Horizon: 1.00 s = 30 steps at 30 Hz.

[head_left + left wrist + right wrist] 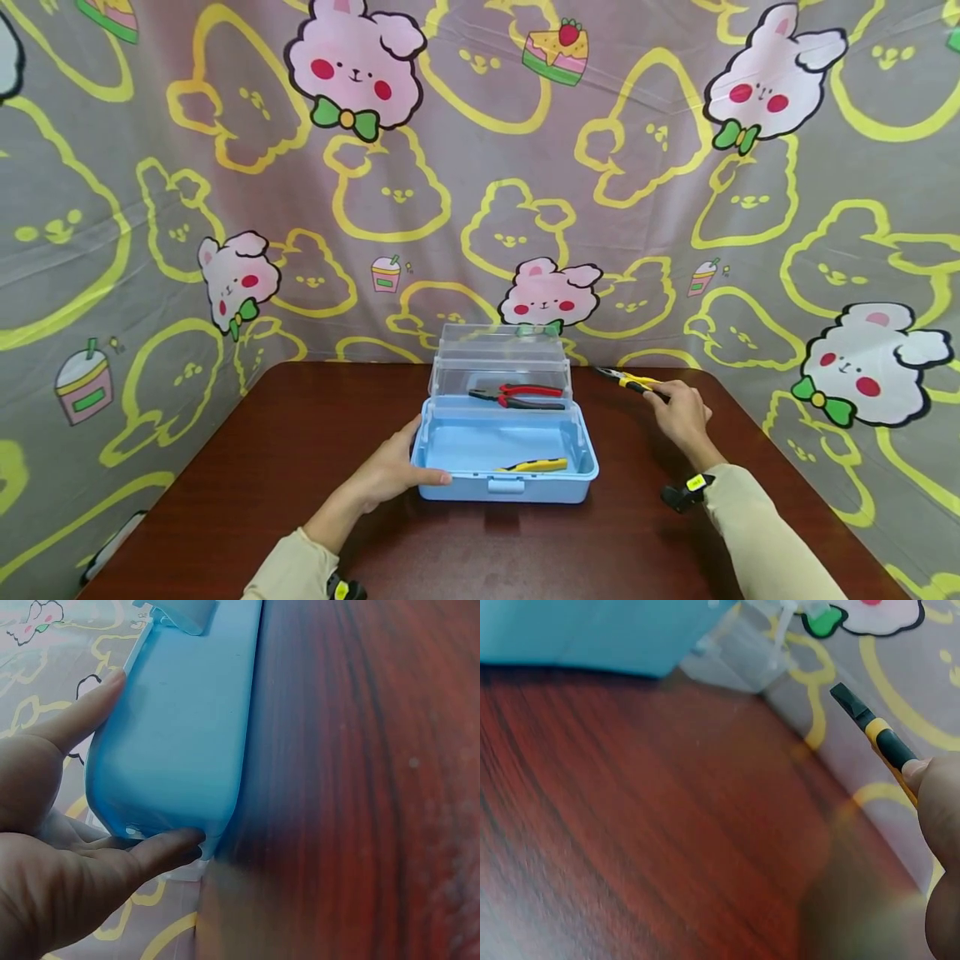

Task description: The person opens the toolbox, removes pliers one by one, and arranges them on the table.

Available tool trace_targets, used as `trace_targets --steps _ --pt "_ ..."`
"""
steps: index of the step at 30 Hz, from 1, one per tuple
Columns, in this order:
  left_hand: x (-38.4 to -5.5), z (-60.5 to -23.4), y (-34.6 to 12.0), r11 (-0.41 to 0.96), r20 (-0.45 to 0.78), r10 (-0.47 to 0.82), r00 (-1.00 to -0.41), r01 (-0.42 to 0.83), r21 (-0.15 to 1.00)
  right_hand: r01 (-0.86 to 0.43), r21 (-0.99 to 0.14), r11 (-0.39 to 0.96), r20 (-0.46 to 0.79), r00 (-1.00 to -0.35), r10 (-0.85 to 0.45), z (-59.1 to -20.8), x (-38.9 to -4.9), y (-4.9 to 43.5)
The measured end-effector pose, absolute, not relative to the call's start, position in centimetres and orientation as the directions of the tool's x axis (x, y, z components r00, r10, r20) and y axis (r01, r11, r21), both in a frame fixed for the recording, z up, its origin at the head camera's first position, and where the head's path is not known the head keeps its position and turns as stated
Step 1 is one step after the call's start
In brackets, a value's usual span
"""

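Note:
An opened light blue toolbox (pixel 510 490) stands on the table, its clear lid and tray raised at the back. My left hand (pixel 390 467) grips its left front corner, thumb over the front rim and fingers along the left side; the left wrist view shows the fingers (pixel 172 851) round the box's end. In my right hand (pixel 681 417), right of the box, are pliers (pixel 626 381) with yellow and black handles, their nose pointing left toward the back. Red and black pliers (pixel 517 395) lie on the clear tray. A yellow and black utility knife (pixel 536 465) rests inside the box's bottom.
The brown wooden table (pixel 315 467) reaches back to a patterned curtain (pixel 465 167), which also hangs along both sides. The raised clear lid (pixel 498 350) stands close to the curtain, behind the box.

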<state>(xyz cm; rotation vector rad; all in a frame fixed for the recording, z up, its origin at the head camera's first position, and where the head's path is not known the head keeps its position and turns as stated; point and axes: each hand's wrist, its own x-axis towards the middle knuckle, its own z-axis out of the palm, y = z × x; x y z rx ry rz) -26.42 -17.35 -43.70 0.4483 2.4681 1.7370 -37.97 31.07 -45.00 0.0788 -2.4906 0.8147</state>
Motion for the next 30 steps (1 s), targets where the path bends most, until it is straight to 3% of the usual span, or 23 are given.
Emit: trace_targets --steps 19,30 --pt "-26.4 -43.6 -17.4 0.318 0.089 0.290 -0.953 0.184 0.930 -0.035 -0.556 0.831 0.319 -0.931 0.174 -48.1 -38.1 33.7" --pt "-26.2 -43.5 -17.4 0.305 0.090 0.302 -0.949 0.186 0.934 0.032 -0.507 0.861 0.158 -0.979 0.129 -47.2 -38.8 34.4"
